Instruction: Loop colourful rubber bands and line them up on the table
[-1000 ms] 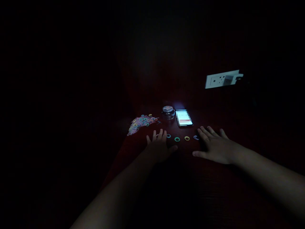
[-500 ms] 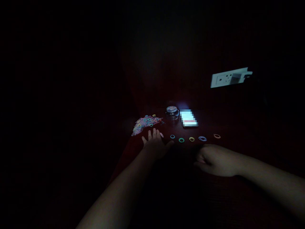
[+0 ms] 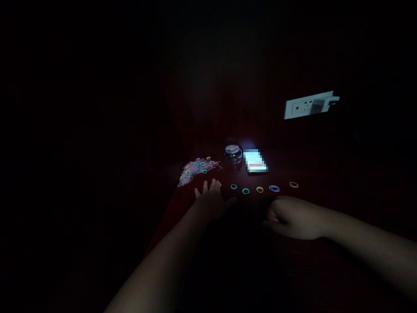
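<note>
Orange band (image 3: pixel 294 187): in plain view at the right end of a loose row (image 3: pixel 259 192), where the right hand (image 3: pixel 291 219) hid it a second ago.
Right hand: gone from spread fingers to a curled fist, drawn back to the row's near side; whether anything is tucked inside cannot be told.
Left hand (image 3: pixel 211 202): palm down, fingers fanned wide, no grip visible, a pink band (image 3: pixel 220 184) partly hidden at its fingertips.
Row: blue band (image 3: pixel 233 188), green band (image 3: pixel 243 191), yellow band (image 3: pixel 256 190) and purple band (image 3: pixel 271 188) lie between, on the dark red table (image 3: pixel 174 211); the retreat leaves just the left end partly covered.
Pile (image 3: pixel 197 168): mixed bands beyond the left hand, seemingly undisturbed.
Phone (image 3: pixel 256 161): screen aglow beside a lidded jar (image 3: pixel 232 156), behind the row.
</note>
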Action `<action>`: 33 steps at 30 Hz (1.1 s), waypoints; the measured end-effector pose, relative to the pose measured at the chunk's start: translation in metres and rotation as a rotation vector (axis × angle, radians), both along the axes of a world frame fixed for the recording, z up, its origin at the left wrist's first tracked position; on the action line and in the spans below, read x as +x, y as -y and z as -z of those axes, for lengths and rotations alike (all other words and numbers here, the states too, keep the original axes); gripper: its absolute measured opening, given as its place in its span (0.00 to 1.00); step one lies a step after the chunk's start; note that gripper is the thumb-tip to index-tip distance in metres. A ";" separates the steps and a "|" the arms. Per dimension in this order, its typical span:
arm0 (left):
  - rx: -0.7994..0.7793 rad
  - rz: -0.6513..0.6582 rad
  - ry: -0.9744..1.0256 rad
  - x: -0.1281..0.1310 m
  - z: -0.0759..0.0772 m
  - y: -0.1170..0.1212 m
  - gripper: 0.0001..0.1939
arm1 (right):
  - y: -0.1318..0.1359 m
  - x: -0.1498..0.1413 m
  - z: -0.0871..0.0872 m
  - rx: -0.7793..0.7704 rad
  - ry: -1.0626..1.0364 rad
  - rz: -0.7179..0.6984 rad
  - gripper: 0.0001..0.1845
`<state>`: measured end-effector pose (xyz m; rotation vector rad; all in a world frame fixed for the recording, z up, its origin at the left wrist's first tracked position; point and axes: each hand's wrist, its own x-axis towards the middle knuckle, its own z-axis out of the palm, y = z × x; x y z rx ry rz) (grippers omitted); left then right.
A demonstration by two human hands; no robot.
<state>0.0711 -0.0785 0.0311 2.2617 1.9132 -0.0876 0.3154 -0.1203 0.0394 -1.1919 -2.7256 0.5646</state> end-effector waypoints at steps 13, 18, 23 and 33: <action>0.066 0.113 0.001 0.008 -0.001 0.007 0.49 | 0.001 -0.001 0.000 0.018 0.019 0.008 0.22; 0.186 0.276 0.028 0.013 -0.008 0.010 0.46 | 0.001 -0.002 -0.001 0.041 0.023 0.005 0.20; 0.025 0.330 0.077 0.017 -0.007 0.016 0.46 | 0.003 -0.002 -0.004 0.021 0.012 0.015 0.20; 0.035 0.224 0.089 0.017 0.000 0.016 0.49 | 0.003 -0.003 -0.005 -0.001 0.040 0.025 0.20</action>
